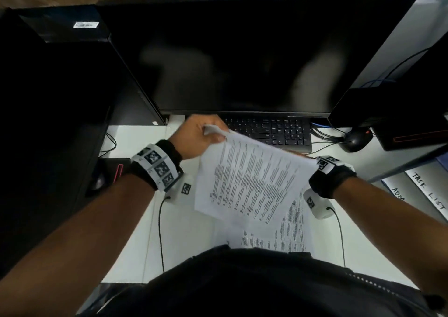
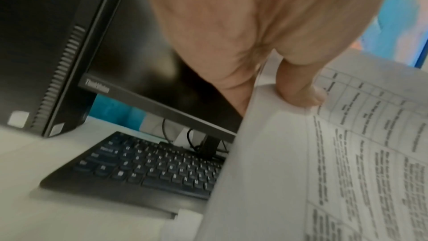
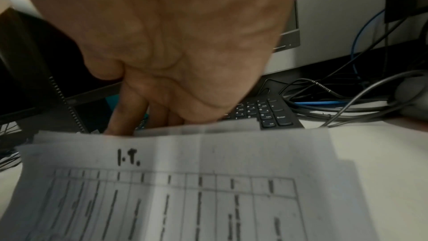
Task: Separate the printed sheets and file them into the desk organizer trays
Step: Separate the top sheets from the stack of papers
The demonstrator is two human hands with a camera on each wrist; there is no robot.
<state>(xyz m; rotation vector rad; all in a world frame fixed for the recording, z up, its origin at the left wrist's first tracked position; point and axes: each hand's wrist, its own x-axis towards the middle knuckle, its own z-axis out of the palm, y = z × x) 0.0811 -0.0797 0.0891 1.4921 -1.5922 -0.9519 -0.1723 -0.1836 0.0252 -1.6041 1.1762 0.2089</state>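
Just below the frame's centre, the left hand pinches the upper corner of the printed sheets, lifting them above the desk. At right, the right hand is mostly hidden behind their edge, fingers curled there; its grip can't be told.

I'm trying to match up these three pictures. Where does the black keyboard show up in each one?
Head view: the keyboard lies at centre, under the monitor, partly hidden by the printed sheets.
Left wrist view: the keyboard is at lower centre-left, its right end covered by the sheets.
Right wrist view: only its number-pad end shows, at centre right, past the right hand.
Shared landmark: the printed sheets, in front of the keyboard in all three.
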